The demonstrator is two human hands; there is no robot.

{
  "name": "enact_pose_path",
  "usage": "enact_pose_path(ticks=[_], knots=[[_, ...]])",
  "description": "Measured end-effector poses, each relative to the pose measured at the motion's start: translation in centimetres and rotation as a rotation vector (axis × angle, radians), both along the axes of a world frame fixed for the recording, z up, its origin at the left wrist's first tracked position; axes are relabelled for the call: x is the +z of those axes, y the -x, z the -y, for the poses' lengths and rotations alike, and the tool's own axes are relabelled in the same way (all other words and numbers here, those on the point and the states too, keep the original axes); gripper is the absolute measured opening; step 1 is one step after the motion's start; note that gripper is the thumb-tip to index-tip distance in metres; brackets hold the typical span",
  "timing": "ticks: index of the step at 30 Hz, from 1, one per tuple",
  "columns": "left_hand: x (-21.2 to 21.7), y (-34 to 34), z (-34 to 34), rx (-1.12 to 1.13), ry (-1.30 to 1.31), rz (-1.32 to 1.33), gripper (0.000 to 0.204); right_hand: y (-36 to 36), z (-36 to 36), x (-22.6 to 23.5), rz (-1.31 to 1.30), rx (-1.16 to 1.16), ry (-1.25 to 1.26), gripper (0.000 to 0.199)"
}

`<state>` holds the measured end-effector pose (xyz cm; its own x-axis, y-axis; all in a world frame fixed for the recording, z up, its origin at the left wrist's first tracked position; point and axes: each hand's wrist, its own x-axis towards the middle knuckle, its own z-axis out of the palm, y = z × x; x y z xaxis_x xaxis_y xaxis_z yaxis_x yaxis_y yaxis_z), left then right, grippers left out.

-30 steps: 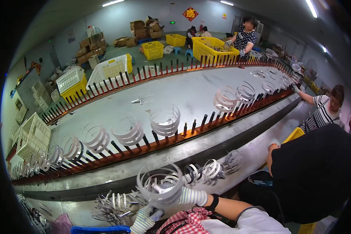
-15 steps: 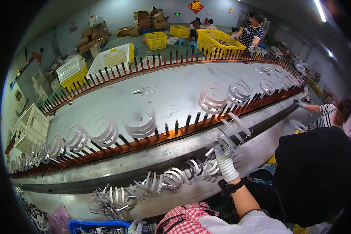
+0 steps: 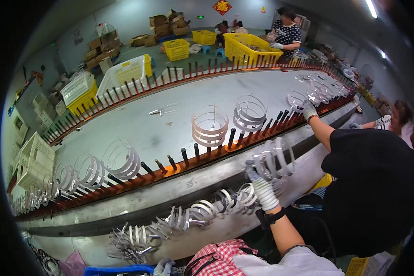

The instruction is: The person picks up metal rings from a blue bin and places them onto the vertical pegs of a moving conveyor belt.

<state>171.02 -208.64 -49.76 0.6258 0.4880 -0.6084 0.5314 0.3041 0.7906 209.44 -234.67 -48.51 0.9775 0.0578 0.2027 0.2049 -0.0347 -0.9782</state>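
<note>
Where the gloved fingers close: right hand (image 3: 264,191) in its white knit glove grips a silvery coiled metal-band ring (image 3: 273,158), carried above the fist.
Left hand: (image 3: 163,266) low at the frame edge, grip hidden, cannot tell.
Pegs: black upright pins on the orange rail (image 3: 188,156) just beyond the ring; right hand nearer.
Farther: yellow plastic crates (image 3: 253,46).
</note>
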Motion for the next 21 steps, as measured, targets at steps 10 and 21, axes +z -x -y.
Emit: enact_pose_path(ticks=[10, 21], knots=[[0.6, -5.2, 7.6, -0.218, -0.239, 0.087, 0.02, -8.4, 9.0, -7.1, 0.067, -0.186, 0.257, 0.037], [2.3, -9.0, 14.9, -0.135, -0.204, 0.081, 0.022, -25.8, 13.7, -6.1, 0.475, -0.301, 0.176, 0.029]])
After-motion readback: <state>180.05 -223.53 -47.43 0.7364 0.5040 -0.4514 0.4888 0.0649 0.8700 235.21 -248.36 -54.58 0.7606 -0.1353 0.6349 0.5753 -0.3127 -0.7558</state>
